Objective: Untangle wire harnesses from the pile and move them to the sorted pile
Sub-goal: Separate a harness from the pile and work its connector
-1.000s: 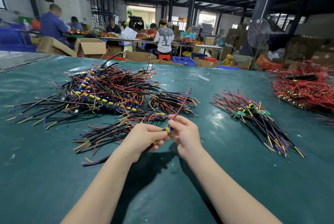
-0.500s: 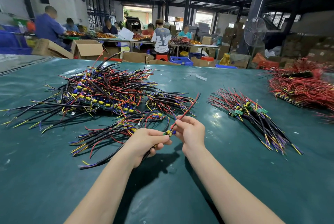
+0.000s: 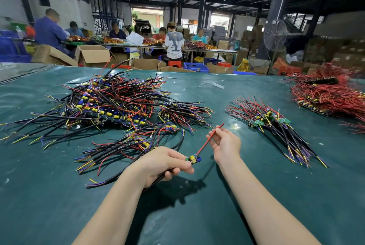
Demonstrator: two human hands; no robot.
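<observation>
Sprawling pile (image 3: pixel 110 102): the big messy heap of black, red, yellow and blue wires lies on the table, far left of the little board (image 3: pixel 192 159) and further back.
Small bunch (image 3: pixel 126 146): a loose bunch of the same wires lies just left of the little board, beside the left hand.
Dark wires (image 3: pixel 110 180): they run out from under the left hand, down and left of the little board, and lie on the table.
Left hand (image 3: pixel 162 163): it is curled tight around the dark wires, and its fingertips touch the little board.
Held harness (image 3: pixel 193 159): it is up off the table between the two hands, with the little board at its middle.
Red wire (image 3: pixel 207 142): it goes up and right from the little board, pulled straight.
Right hand (image 3: pixel 225 144): it is up and right of the little board, and its fingertips pinch the red wire near the tip.
Sorted pile (image 3: pixel 276 126): a neat bunch with all wires pointing the same way lies well right of the little board.
Red pile (image 3: pixel 325 96): a heap of mostly red wires lies farthest right of the little board, further back.
Green table (image 3: pixel 197 215): it is under the little board and all the piles.
</observation>
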